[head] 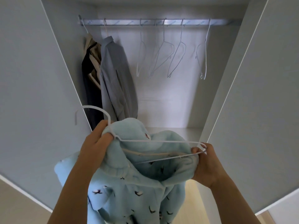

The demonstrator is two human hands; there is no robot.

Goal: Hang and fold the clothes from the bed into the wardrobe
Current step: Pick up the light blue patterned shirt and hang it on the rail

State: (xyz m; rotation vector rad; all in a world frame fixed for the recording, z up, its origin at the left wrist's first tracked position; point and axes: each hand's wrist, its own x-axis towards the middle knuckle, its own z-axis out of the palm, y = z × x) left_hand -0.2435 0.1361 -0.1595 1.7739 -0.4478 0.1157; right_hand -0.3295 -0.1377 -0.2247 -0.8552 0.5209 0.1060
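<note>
Holding the light-blue fleece top (142,188) up before the open wardrobe (169,102), I am gripping its collar and the neck of the white hanger (153,141) together in my tightly curled left hand (95,143). My right hand (208,164) is pinching the hanger's far end between thumb and fingers, with fabric bunching against the palm. The hanger is lying across the neck opening.

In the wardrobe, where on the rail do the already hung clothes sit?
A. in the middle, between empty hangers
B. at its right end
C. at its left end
C: the grey shirt and the beige and dark garment hang at the left end of the rail, with the empty hangers all to their right.
</note>
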